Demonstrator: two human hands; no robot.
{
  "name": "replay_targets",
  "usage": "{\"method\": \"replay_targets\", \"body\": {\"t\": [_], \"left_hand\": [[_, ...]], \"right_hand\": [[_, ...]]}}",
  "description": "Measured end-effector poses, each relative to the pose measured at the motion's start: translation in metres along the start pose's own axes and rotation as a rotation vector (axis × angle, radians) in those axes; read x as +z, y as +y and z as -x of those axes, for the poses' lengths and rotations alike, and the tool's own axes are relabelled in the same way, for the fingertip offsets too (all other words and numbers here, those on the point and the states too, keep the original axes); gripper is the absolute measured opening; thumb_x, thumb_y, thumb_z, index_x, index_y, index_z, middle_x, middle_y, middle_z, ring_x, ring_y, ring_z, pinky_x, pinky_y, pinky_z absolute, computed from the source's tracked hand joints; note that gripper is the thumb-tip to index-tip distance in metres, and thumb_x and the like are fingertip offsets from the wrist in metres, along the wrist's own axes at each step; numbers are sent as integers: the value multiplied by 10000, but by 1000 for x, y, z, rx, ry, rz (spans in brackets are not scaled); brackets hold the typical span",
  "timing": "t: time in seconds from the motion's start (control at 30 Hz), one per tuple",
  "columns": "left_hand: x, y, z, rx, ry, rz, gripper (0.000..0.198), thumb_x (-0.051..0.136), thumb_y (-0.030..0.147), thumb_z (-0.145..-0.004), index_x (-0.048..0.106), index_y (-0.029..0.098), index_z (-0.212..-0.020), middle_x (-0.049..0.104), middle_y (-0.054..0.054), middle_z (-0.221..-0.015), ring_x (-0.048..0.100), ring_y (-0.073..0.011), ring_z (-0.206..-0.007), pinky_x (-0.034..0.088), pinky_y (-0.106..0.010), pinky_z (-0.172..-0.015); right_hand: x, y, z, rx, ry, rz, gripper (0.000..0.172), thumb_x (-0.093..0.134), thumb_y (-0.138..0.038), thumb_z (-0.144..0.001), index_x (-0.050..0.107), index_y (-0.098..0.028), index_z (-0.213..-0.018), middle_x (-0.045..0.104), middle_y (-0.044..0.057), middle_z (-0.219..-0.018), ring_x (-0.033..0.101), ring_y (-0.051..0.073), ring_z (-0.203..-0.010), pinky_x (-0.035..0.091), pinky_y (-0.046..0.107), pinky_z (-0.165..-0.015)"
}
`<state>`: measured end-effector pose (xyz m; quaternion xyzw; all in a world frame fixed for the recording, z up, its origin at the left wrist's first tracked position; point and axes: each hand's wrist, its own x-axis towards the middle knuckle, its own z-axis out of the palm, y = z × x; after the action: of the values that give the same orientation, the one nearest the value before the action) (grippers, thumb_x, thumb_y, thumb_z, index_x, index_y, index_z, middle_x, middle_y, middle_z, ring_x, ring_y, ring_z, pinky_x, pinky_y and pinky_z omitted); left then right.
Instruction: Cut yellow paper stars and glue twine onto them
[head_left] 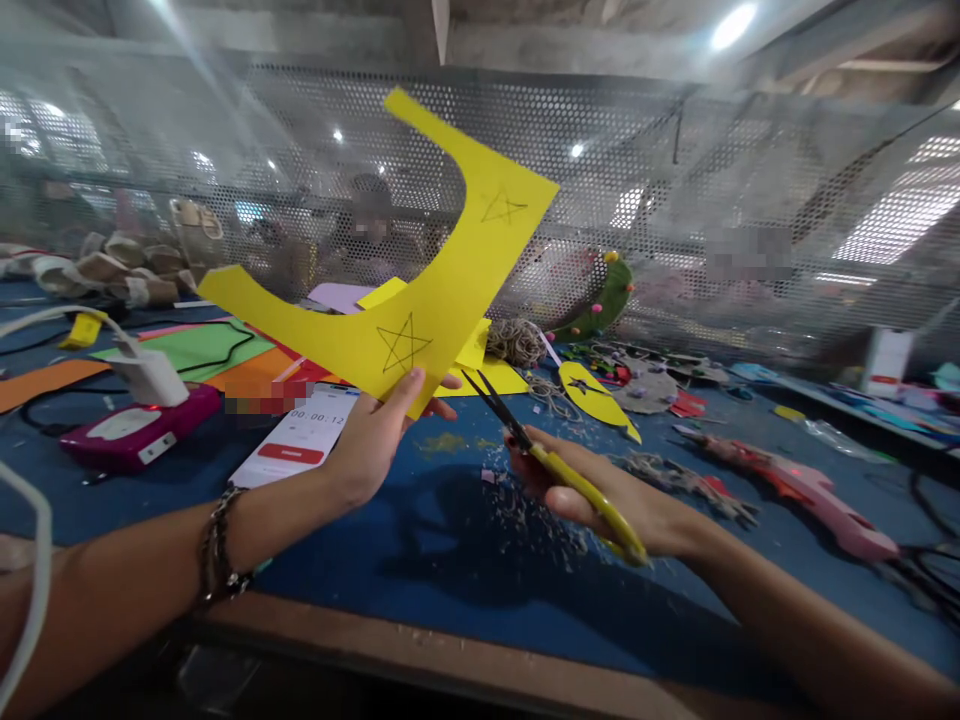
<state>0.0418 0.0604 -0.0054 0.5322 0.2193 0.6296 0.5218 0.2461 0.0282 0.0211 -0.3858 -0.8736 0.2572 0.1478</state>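
Observation:
My left hand pinches the bottom corner of a curved yellow paper sheet and holds it up above the blue table. Two pencil stars are drawn on the sheet, one near my thumb and one higher up. My right hand grips yellow-handled scissors. Their dark blades are slightly apart and point up-left, just right of the sheet's lower corner, not touching it.
A phone showing a timer lies left of my left hand, beside a magenta box with a white charger. Coloured paper sheets, twine, scraps and a pink glue gun lie about. A mesh screen stands behind.

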Motion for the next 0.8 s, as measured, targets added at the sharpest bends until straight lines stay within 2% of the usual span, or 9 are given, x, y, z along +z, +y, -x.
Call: {"method": "replay_targets", "body": {"t": [0.1,0.27,0.5,0.63,0.8], "left_hand": [[0,-1,3,-12,-88,-98,157,450,271,-835,572,180,-872,640,3,-798,569,-81,-542,456,-234,-617],[4,0,9,-75,-205,-150,197,416,253,-849,592,165,-837,655,-12,-760,582,-79,-499,459,-211,-554],[4,1,9,-91,-266,-179,247,395,269,-860,570,149,-985,663,-32,-779,574,-71,-470,462,-215,-563],[6,2,9,-119,-315,-149,247,372,250,-868,561,133,-977,656,-27,-730,569,-67,-465,450,-198,-530],[6,4,12,-220,-359,-177,295,327,322,-884,537,118,-919,621,4,-572,561,-80,-432,437,-219,-545]], "right_hand": [[5,-1,-3,14,52,49,588,230,-708,-722,381,-152,-839,436,34,-727,414,133,-629,378,281,-568],[10,-2,-5,-68,63,-15,547,212,-682,-750,370,-160,-784,427,28,-720,404,126,-621,358,264,-551],[16,-4,-5,-131,88,-85,511,219,-654,-773,364,-165,-743,391,-5,-653,354,97,-556,314,233,-495],[21,-3,-7,-123,147,-146,527,231,-672,-758,377,-167,-723,403,-13,-611,360,90,-529,305,222,-471],[26,0,-8,-74,167,-152,573,184,-691,-750,392,-164,-667,399,-27,-530,358,79,-472,301,219,-449]]}}
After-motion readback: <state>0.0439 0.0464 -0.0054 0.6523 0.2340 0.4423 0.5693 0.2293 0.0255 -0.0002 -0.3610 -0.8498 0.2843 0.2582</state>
